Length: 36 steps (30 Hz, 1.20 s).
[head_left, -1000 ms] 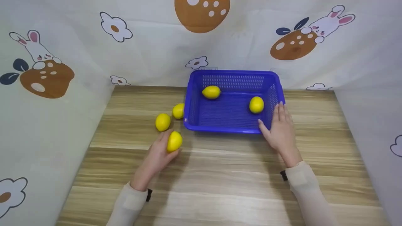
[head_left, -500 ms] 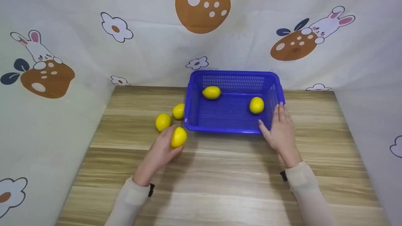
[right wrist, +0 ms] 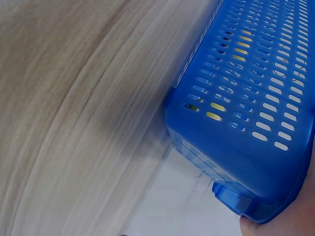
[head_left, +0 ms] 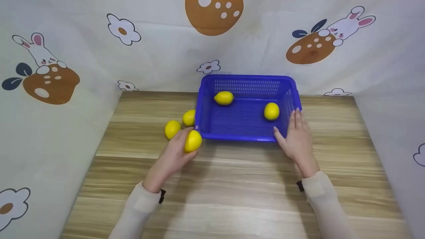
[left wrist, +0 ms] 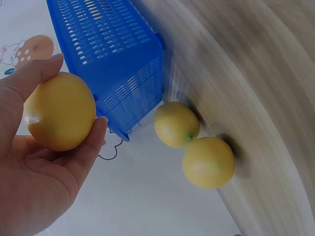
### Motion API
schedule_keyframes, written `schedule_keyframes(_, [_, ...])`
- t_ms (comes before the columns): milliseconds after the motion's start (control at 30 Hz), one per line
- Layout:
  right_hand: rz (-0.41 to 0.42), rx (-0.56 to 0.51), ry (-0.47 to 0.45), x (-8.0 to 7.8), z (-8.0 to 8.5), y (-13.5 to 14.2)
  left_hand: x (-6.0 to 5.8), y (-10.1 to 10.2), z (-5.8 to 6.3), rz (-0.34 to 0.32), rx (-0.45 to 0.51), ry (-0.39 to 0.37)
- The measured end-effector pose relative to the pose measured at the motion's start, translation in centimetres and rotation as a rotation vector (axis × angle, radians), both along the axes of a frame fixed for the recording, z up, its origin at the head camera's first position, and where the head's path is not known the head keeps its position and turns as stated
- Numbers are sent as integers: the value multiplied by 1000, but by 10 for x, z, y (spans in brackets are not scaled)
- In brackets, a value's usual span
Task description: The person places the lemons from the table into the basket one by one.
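My left hand [head_left: 171, 157] grips a yellow lemon [head_left: 193, 141] just off the front left corner of a blue plastic basket [head_left: 239, 137]. In the left wrist view, the thumb and fingers curl round this lemon [left wrist: 61, 113], raised above the table. Straight fingers of my right hand [head_left: 299, 141] rest along the basket's right rim, with the thumb at the front rim. Inside the basket lie one lemon [head_left: 224, 98] at the back left and another lemon [head_left: 271, 111] towards the right. Left of it, a lemon [head_left: 172, 129] and a partly hidden lemon [head_left: 189, 118] lie on the table.
The wood-grain table [head_left: 239, 192] carries the basket near its back edge. Behind and at the sides hangs a pale cloth [head_left: 159, 56] printed with rabbits and flowers. In the right wrist view, the slotted basket wall [right wrist: 216, 142] stands close to the hand.
My left hand has moved forward and to the right with the lemon, up to the basket's front left corner. The right hand and the basket have stayed in place.
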State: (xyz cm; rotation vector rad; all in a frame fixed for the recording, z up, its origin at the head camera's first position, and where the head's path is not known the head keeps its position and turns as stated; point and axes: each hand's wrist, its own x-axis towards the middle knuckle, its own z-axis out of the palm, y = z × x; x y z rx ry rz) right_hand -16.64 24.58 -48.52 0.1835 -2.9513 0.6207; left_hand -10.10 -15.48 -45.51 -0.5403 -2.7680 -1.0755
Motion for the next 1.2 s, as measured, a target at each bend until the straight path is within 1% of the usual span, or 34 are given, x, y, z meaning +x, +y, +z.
schedule_keyframes(467, [-3, 9, -10, 1, 2, -1, -10, 6, 15, -33, -23, -10])
schedule_keyframes(633, [-2, 11, -20, 0, 2, -1, -14, 7, 19, -45, -38, -6])
schedule_keyframes(867, [-7, 19, -26, 0, 1, -1, -19, 9, 25, -48, -45, -27])
schedule_keyframes(1100, [-8, 18, -3, 0, 0, 0, -22, 11, 31, -50, -56, -59])
schedule_keyframes(1200, [-6, 21, 0, 0, 0, -1, -23, 12, 33, -53, -67, -53])
